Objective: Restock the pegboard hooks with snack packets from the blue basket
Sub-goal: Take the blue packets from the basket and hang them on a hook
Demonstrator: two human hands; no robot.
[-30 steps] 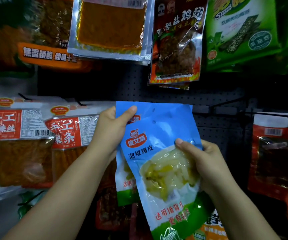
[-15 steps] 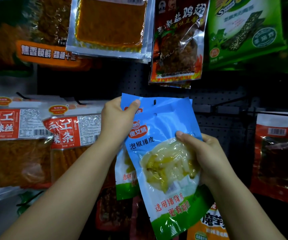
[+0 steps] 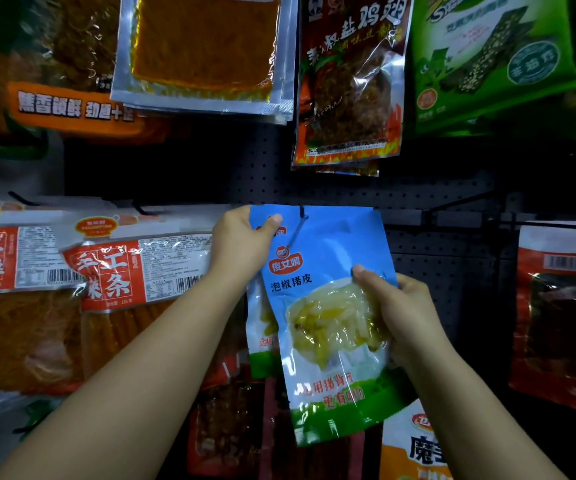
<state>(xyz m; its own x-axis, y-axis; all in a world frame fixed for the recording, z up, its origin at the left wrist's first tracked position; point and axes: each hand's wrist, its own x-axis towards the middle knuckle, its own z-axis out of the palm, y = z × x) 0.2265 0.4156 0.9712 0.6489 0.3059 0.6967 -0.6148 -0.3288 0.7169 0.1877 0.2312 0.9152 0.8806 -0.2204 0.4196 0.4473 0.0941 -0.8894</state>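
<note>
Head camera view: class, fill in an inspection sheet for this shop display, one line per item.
Surface: dark pegboard, hooks sticking out.
Job's things: blue packet held up with its top at a hook; a second blue packet hangs behind it. Blue basket: nothing seen.
Clutter: red-label packets at left, brown packet and green packet above, red packet at right.
Grippers: left hand pinches the packet's top corner; right hand grips its right edge.
Cables: nothing seen.
Surroundings: more packets below, dim.
</note>
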